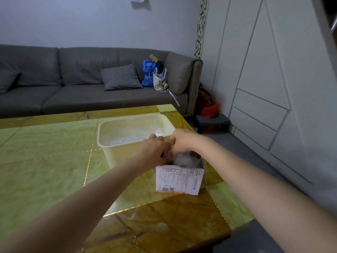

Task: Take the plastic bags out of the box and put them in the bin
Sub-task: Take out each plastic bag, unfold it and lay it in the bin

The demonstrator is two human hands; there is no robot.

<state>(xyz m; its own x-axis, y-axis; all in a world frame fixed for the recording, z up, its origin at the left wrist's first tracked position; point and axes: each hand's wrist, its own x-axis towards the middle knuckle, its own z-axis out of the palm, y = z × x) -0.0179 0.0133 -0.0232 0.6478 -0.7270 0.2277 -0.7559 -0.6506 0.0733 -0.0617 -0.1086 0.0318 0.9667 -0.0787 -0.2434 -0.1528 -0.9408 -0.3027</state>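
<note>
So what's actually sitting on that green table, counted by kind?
Cardboard box: 1
Translucent plastic bin: 1
Clear plastic bags: a bunch in the box, too crumpled to count singly
Total: 2 containers plus the bags
Both hands, left hand and right hand, are at the box opening.

Clear plastic bags (183, 158) at the grip; white printed box (179, 179) beneath; cream translucent bin (116, 154) behind; green-and-amber marbled table (45, 161); black-white houndstooth cushion (120, 77) beyond.
</note>
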